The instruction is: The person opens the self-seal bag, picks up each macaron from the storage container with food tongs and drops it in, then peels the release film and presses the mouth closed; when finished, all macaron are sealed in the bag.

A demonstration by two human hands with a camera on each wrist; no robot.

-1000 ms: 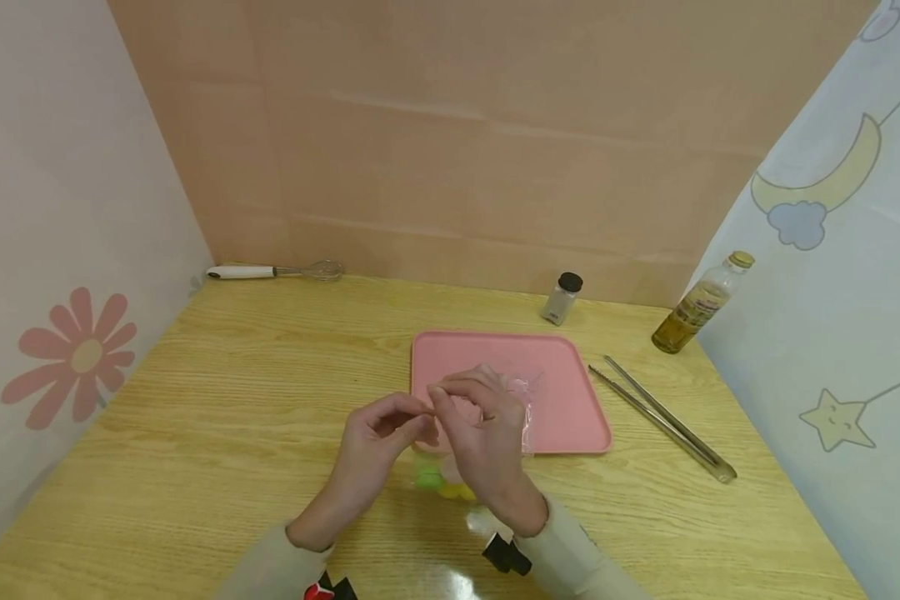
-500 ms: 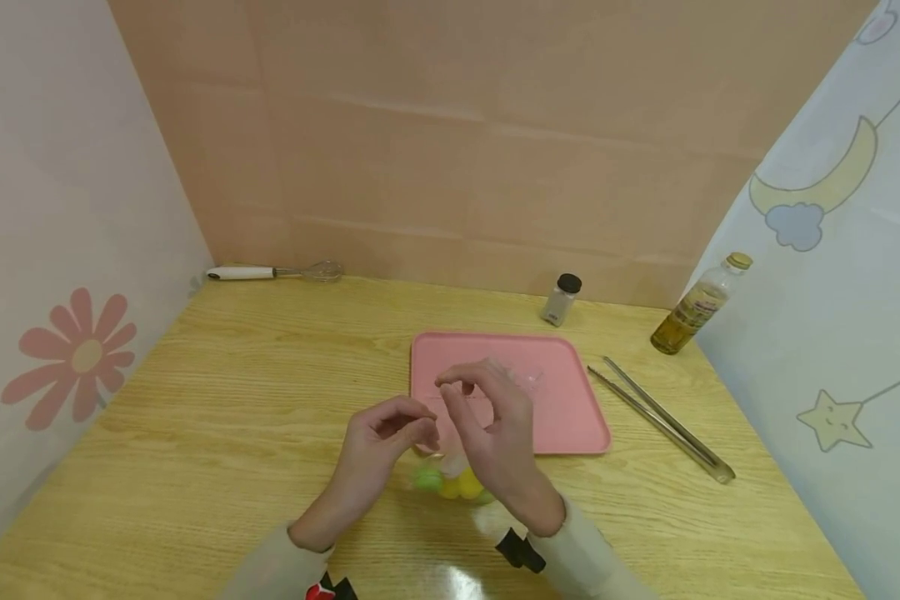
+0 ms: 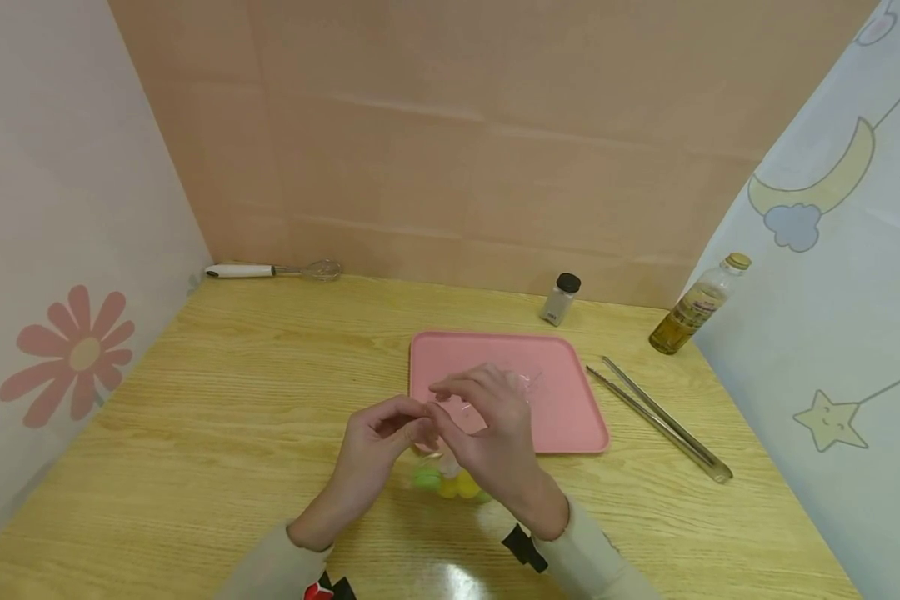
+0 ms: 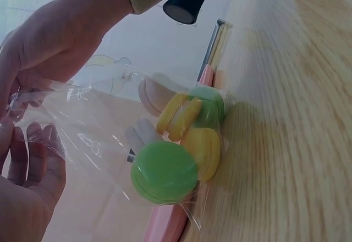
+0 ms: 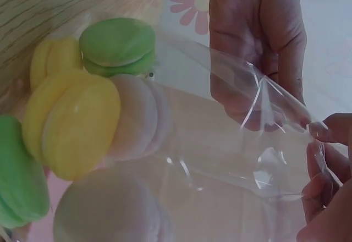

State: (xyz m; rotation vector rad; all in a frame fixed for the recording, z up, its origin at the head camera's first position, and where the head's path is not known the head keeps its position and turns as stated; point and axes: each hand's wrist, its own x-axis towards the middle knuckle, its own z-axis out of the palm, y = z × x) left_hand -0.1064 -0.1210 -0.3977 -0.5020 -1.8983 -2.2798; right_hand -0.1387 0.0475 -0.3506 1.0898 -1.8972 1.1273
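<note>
A clear plastic bag (image 4: 82, 126) full of macarons hangs from both hands. Inside are green macarons (image 4: 165, 173), yellow macarons (image 5: 74, 124) and pale macarons (image 5: 110, 206), bunched at the bag's bottom close to the tabletop. My left hand (image 3: 378, 446) pinches the bag's top edge between thumb and fingers. Right beside it, my right hand (image 3: 498, 442) also pinches that edge, its thumb near the left fingertips. In the head view the hands cover most of the bag, with only some green and yellow showing below them.
A pink tray (image 3: 570, 417) lies just beyond the hands. To its right are metal tongs (image 3: 663, 421) and an oil bottle (image 3: 697, 308). A small black-capped jar (image 3: 561, 298) stands behind the tray. At the far left lies a whisk (image 3: 270, 271).
The right hand drew back from the left fingertips half a second ago and has come back to meet them. The left hand stays almost still.
</note>
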